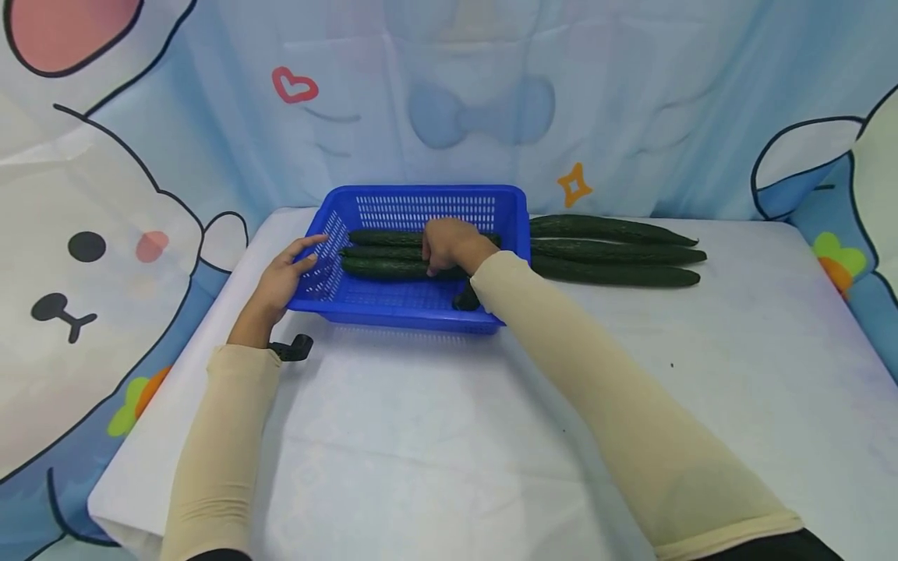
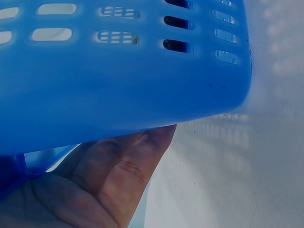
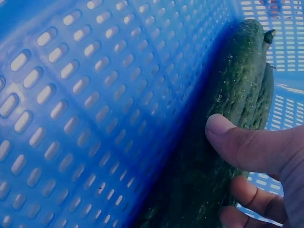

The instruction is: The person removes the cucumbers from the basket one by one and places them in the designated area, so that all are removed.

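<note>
A blue plastic basket (image 1: 393, 312) with slotted walls stands on the white table. My left hand (image 1: 282, 273) holds the basket at its left end, and the left wrist view shows its fingers (image 2: 126, 175) against the basket's edge. Inside lie three long dark green cucumbers side by side. My right hand (image 1: 452, 248) reaches into the basket and grips the near cucumber (image 1: 382, 269). In the right wrist view the thumb (image 3: 242, 142) lies across that cucumber, with fingertips on its other side. The right hand and forearm hide the cucumbers' right ends in the head view.
Right of the basket, three more cucumbers (image 1: 610, 251) lie together on the white tablecloth (image 1: 393, 452), their near ends close to the basket's wall. A printed cartoon curtain (image 1: 631, 101) hangs behind the table. A black strap piece (image 1: 295, 348) shows at the left wrist.
</note>
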`<action>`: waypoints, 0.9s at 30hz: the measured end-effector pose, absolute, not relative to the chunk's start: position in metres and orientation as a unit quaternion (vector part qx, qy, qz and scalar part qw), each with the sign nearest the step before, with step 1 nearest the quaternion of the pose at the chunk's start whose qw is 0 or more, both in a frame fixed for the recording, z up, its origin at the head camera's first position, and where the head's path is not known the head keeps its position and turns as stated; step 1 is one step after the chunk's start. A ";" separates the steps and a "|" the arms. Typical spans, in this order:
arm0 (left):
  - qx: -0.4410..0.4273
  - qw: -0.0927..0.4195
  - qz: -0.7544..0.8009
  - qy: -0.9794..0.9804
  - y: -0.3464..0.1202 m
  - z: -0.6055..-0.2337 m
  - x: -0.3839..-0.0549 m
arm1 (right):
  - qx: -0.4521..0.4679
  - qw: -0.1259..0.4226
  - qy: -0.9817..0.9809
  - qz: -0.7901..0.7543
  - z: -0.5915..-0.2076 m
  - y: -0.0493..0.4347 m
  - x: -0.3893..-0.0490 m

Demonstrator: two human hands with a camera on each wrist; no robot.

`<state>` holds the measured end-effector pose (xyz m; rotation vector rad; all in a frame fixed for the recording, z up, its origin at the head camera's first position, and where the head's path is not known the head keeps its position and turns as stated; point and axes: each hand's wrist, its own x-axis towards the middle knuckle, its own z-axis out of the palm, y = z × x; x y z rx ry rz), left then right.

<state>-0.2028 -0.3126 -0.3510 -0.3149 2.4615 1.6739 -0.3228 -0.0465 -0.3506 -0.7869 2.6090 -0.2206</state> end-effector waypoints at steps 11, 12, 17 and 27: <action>-0.106 0.075 0.554 0.822 -0.311 -0.349 -0.202 | -0.276 0.207 0.937 -0.061 -0.349 -0.049 -0.321; -0.106 0.075 0.554 0.822 -0.313 -0.353 -0.205 | -0.276 0.208 0.937 -0.059 -0.349 -0.049 -0.321; -0.106 0.072 0.556 0.821 -0.320 -0.365 -0.212 | -0.278 0.209 0.936 -0.049 -0.348 -0.049 -0.320; -0.105 0.061 0.553 0.824 -0.320 -0.367 -0.210 | -0.271 0.210 0.938 -0.040 -0.350 -0.050 -0.321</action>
